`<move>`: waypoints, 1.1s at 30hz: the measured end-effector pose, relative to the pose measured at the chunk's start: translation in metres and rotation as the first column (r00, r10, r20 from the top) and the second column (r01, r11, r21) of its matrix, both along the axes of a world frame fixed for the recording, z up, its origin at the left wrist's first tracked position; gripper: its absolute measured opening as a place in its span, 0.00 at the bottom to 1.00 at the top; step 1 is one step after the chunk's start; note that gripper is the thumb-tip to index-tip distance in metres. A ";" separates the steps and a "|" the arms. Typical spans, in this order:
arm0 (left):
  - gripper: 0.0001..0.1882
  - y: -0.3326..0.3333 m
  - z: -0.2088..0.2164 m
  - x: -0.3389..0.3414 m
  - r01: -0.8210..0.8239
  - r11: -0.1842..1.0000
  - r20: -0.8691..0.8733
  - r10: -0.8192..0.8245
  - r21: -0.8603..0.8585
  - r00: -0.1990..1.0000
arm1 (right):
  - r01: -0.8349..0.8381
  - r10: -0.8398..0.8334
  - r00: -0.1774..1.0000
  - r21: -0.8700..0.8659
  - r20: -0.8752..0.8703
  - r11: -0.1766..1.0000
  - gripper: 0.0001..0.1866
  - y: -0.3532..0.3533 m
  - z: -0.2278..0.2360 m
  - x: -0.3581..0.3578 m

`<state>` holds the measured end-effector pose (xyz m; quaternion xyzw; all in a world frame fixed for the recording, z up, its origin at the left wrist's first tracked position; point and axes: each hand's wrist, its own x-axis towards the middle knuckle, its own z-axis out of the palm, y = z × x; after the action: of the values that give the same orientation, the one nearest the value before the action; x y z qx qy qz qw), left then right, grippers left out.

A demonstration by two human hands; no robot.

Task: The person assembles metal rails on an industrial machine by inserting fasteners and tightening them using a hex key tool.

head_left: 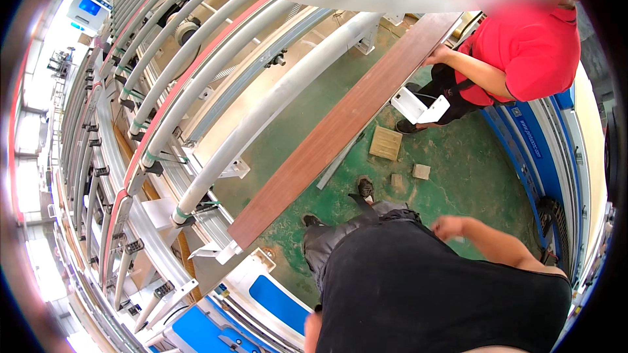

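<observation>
A long brown wood-grain board [340,124] slants from the lower left to the upper right. Its near end lies by a white bracket [226,252] at the machine's edge. Near its far end, a co-worker's hand [439,54] grips it. My right hand [449,228] is beside my body with its fingers curled in, apart from the board; nothing shows in it. At the lower edge, only a sliver of my left hand [313,332] appears beside my black top, with its fingers hidden. Neither of my hands touches the board.
Rows of grey curved-looking rails [275,117] fill the left. A co-worker in a red shirt [523,52] stands at the far right, beside a white open box-like part [418,108]. Wooden blocks [386,143] lie on the green floor [477,176]. Blue-and-white machinery [526,134] borders the right.
</observation>
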<state>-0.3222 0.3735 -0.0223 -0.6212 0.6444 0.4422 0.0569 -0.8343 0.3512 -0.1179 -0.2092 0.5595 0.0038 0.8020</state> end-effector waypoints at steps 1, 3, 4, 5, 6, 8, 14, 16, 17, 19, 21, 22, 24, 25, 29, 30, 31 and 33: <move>0.43 -0.023 0.005 0.000 -0.019 0.989 0.014 0.021 -0.145 1.000 | -0.150 0.102 0.962 -0.178 -0.252 0.973 0.14 -0.047 0.017 0.000; 0.47 -0.078 0.004 -0.007 -0.192 0.819 0.146 0.317 -0.541 0.937 | 0.510 -0.563 0.820 -0.317 -0.102 0.800 0.10 -0.107 0.041 0.019; 0.53 -0.121 0.013 -0.019 -0.176 0.786 0.231 0.375 -0.592 0.898 | 0.725 -0.757 0.653 -0.299 0.014 0.620 0.12 -0.122 0.025 0.023; 0.58 -0.162 0.018 -0.025 -0.021 0.744 0.303 0.297 -0.668 0.906 | 0.750 -0.784 0.620 -0.313 0.026 0.583 0.13 -0.143 0.016 0.028; 0.60 -0.195 0.012 -0.022 0.093 0.733 0.371 0.228 -0.674 0.900 | 0.775 -0.810 0.585 -0.317 0.033 0.547 0.14 -0.160 0.016 0.036; 0.61 -0.231 -0.004 0.000 0.152 0.790 0.430 0.152 -0.594 0.890 | 0.806 -0.823 0.555 -0.325 0.123 0.494 0.15 -0.192 0.035 0.060; 0.50 -0.298 -0.034 0.039 0.227 0.830 0.275 -0.093 -0.510 0.957 | 0.853 -0.834 0.467 -0.398 0.293 0.338 0.27 -0.255 0.017 0.130; 0.39 -0.307 -0.010 0.034 0.356 0.803 0.334 -0.210 -0.477 0.919 | 0.872 -0.888 0.368 -0.435 0.275 0.227 0.32 -0.273 0.025 0.152; 0.40 -0.310 -0.011 0.040 0.358 0.815 0.330 -0.218 -0.455 0.918 | 0.871 -0.894 0.348 -0.451 0.283 0.196 0.29 -0.282 0.025 0.162; 0.44 -0.318 -0.009 0.057 0.384 0.817 0.311 -0.265 -0.429 0.913 | 0.906 -0.863 0.322 -0.391 0.389 0.162 0.26 -0.298 0.035 0.176; 0.45 -0.332 0.007 0.068 0.413 0.820 0.300 -0.310 -0.396 0.902 | 0.923 -0.841 0.284 -0.368 0.460 0.110 0.24 -0.309 0.045 0.186; 0.46 -0.338 0.015 0.074 0.421 0.824 0.299 -0.321 -0.380 0.899 | 0.929 -0.832 0.268 -0.360 0.486 0.089 0.23 -0.313 0.047 0.191; 0.51 -0.349 0.028 0.082 0.458 0.818 0.361 -0.335 -0.347 0.870 | 0.941 -0.801 0.262 -0.326 0.538 0.089 0.21 -0.320 0.035 0.194; 0.54 -0.356 0.036 0.083 0.471 0.840 0.378 -0.358 -0.268 0.854 | 0.946 -0.782 0.265 -0.309 0.564 0.098 0.20 -0.326 0.033 0.197; 0.56 -0.374 0.067 0.082 0.432 0.896 0.373 -0.368 -0.101 0.852 | 0.980 -0.721 0.188 -0.177 0.667 0.093 0.18 -0.336 0.030 0.201; 0.56 -0.379 0.071 0.082 0.436 0.897 0.369 -0.379 -0.080 0.849 | 0.985 -0.733 0.154 -0.160 0.663 0.062 0.19 -0.340 0.030 0.203; 0.55 -0.383 0.074 0.087 0.438 0.893 0.331 -0.383 -0.106 0.862 | 0.984 -0.747 0.158 -0.167 0.646 0.064 0.19 -0.346 0.038 0.209; 0.53 -0.390 0.078 0.095 0.449 0.880 0.245 -0.406 -0.156 0.880 | 0.980 -0.780 0.163 -0.189 0.604 0.058 0.21 -0.352 0.058 0.214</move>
<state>-0.2273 -0.0170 0.0556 -0.5073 0.7995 0.2823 0.1542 -0.6203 -0.0005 -0.0596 -0.0302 0.3868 -0.6943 0.6061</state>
